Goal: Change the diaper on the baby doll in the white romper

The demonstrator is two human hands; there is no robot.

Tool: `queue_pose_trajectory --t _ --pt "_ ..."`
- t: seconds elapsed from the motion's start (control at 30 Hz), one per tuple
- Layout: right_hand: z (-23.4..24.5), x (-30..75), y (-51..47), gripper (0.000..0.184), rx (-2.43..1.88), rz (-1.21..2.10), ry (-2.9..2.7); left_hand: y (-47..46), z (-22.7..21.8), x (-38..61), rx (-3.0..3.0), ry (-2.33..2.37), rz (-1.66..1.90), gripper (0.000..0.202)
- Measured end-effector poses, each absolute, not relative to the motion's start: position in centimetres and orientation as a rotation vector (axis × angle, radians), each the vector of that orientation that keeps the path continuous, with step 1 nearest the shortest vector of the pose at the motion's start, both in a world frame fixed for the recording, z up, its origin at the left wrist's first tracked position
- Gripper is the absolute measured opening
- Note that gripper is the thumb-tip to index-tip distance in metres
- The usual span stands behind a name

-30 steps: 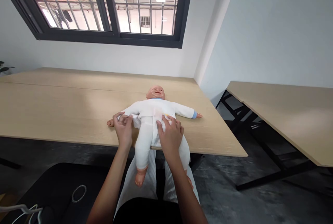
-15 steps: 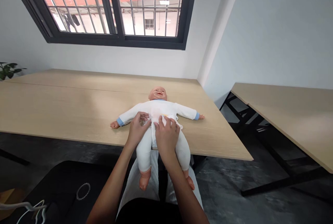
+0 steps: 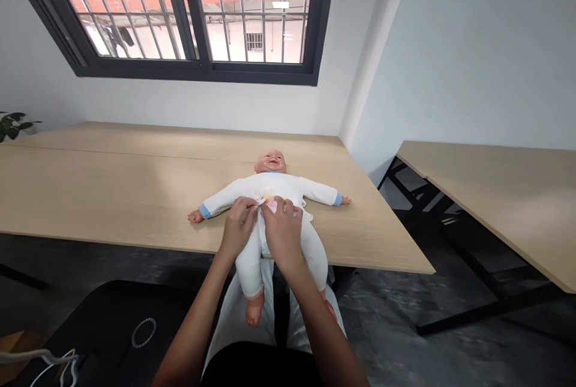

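A baby doll [image 3: 283, 183] in a white suit with blue cuffs lies on its back, arms spread, legs hanging over the table's near edge. Around its waist is a white diaper [image 3: 271, 202] with a pink and yellow print on the front band. My left hand [image 3: 238, 225] pinches the diaper's edge at the left side of the waist. Close beside it, my right hand [image 3: 283, 228] has its fingers bent onto the front of the diaper, thumb toward the left fingertips. Both hands cover much of the diaper.
The doll lies on a light wooden table [image 3: 112, 195] below a barred window [image 3: 202, 69]. A second table [image 3: 495, 195] stands to the right. At lower left are a black chair [image 3: 99, 327] with a bracelet-like ring on it and pale cables [image 3: 49, 358].
My right hand has shifted slightly left and up toward my left fingers. More of the diaper's coloured print shows between the hands. The view has turned a little.
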State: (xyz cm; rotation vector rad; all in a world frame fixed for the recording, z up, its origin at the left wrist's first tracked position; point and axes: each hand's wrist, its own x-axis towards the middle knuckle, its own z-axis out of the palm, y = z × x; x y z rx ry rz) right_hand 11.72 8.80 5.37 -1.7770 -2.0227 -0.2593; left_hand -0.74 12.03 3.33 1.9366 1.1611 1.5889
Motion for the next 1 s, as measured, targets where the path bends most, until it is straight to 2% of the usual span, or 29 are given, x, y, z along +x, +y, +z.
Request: queue_pose_trajectory --t 0.17,0.33,0.53,0.67,0.83,1.0 --pt "5.6 12.0 9.1 0.029 -1.765 -0.216 -1.989 12.3 3.7 -1.2 2.144 1.077 1.469 0.014" --pt "4.8 12.6 8.9 0.05 -1.694 -0.09 -1.854 12.0 4.1 -1.2 2.325 1.094 1.345 0.022" --pt "4.0 14.9 7.9 0.043 -1.358 0.082 -1.661 9.2 3.7 -0.4 2.547 1.39 1.018 0.041" --pt "3.4 18.7 8.3 0.047 -1.371 0.204 -1.35 7.8 3.3 0.3 2.498 1.541 0.904 0.049" --pt "2.7 21.8 9.5 0.049 -1.318 0.896 -0.963 9.3 3.8 -0.2 2.156 1.276 1.154 0.038" --pt "3.1 22.0 10.9 0.034 -1.107 1.327 -0.66 11.9 3.4 -1.9 0.924 1.014 1.653 0.024"
